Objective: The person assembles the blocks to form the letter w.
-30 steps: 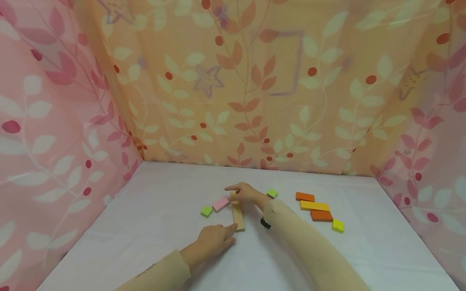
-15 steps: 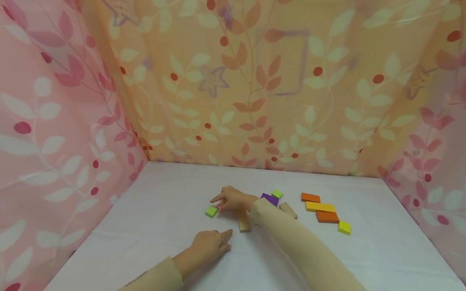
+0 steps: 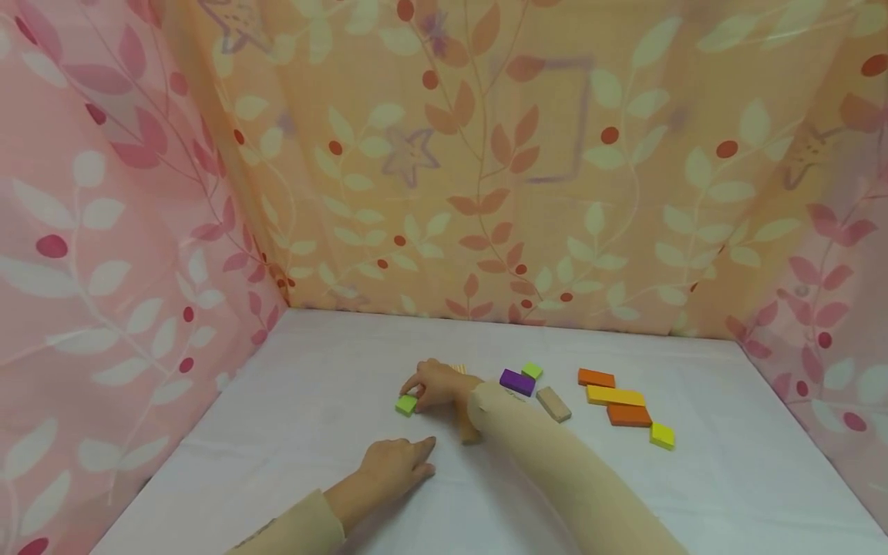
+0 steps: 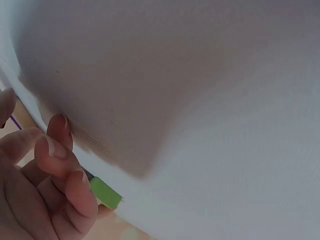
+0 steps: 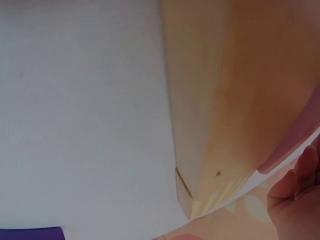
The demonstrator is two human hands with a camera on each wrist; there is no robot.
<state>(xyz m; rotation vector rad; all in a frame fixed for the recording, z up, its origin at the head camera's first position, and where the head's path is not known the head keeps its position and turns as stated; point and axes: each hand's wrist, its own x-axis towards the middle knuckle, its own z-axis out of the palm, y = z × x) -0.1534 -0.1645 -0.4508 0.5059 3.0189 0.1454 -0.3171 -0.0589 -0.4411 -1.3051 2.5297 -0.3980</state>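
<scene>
My right hand (image 3: 435, 383) reaches over the long natural-wood block (image 3: 469, 430) and pinches the small lime-green block (image 3: 405, 405) at the left, thumb and index finger at its sides. The hand hides a pink block (image 5: 292, 137), part of which shows in the right wrist view beside the wooden block (image 5: 200, 125). My left hand (image 3: 388, 466) rests low over the cloth, nearer me, index finger extended and the others loosely bent, holding nothing. In the left wrist view the green block (image 4: 105, 192) appears beyond its fingers (image 4: 82, 192).
Right of my right forearm lie a purple block (image 3: 517, 382), another lime-green block (image 3: 532, 371) and a short wooden block (image 3: 553, 405). Farther right are two orange blocks (image 3: 629, 416), a yellow plank (image 3: 615, 396) and a small yellow block (image 3: 662, 436). Patterned curtains (image 3: 444, 193) surround the white-clothed table.
My right hand has moved left from the wooden block's far end to the green block, and its fingers have closed on it. My left hand has left the wooden block's near end, drawing back left.
</scene>
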